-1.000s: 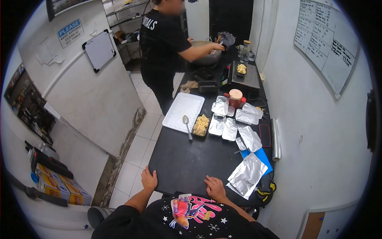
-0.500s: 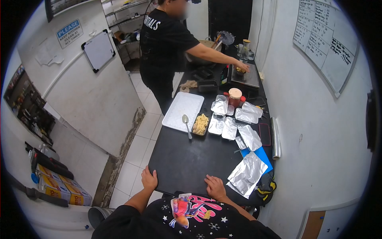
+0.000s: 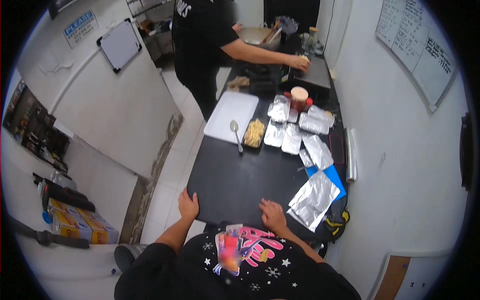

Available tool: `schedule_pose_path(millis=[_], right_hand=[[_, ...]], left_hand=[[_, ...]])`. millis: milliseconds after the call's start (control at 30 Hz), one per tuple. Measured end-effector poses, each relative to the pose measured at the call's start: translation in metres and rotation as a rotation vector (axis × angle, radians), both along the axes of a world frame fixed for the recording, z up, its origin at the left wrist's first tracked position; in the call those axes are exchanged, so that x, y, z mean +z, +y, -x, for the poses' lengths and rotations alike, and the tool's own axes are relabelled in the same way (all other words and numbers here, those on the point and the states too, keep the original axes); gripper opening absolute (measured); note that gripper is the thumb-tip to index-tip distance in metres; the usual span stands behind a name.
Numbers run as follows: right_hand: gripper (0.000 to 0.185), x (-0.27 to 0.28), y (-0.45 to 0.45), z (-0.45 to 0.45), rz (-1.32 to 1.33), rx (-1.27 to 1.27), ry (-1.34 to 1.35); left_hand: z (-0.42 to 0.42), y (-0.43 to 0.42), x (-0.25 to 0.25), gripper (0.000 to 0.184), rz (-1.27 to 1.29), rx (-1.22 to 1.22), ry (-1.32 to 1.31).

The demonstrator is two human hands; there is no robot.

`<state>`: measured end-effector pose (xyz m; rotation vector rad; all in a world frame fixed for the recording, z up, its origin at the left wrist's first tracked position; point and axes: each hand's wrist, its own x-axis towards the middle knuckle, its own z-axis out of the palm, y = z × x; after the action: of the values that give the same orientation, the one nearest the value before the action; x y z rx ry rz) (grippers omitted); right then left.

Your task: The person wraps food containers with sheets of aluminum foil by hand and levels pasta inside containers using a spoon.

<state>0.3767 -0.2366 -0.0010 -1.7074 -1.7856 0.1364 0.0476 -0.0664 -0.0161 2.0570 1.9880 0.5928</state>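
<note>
My left hand (image 3: 188,205) rests on the near left corner of the black table (image 3: 227,175), fingers over the edge and thumb apart, holding nothing. On the tabletop by the near edge lies my right hand (image 3: 273,215), its fingers loosely stretched out and nothing in them. Sheets of aluminium foil (image 3: 314,200) are nearest to it, on the right. Farther up the table stands a black tray of pale yellow food (image 3: 254,133). A metal spoon (image 3: 235,131) lies beside it, its bowl on a white tray (image 3: 220,122).
Several foil-covered trays (image 3: 291,139) sit right of the food, near a red-handled jar (image 3: 299,97). A blue folder (image 3: 334,181) lies partly under the foil sheets. At the far end a co-worker (image 3: 200,55) reaches over a scale (image 3: 313,77), fingers around some yellowish food. A wall borders the right side.
The view has tilted down, so the table sits higher in the frame. The co-worker's hand has shifted slightly over the scale, with yellowish food at its fingers. My hands stay on the table.
</note>
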Motion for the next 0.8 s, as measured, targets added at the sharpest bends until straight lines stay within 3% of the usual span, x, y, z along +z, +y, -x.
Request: schedule_pose_path(millis=[633, 800], right_hand=[[0.036, -0.002, 0.002, 0.001, 0.074, -0.017, -0.036], [0.034, 0.002, 0.004, 0.003, 0.074, -0.029, -0.03]], left_hand=[[0.011, 0.01, -0.016, 0.067, -0.01, -0.003, -0.171], [0.013, 0.023, 0.001, 0.073, -0.054, -0.079, -0.221]])
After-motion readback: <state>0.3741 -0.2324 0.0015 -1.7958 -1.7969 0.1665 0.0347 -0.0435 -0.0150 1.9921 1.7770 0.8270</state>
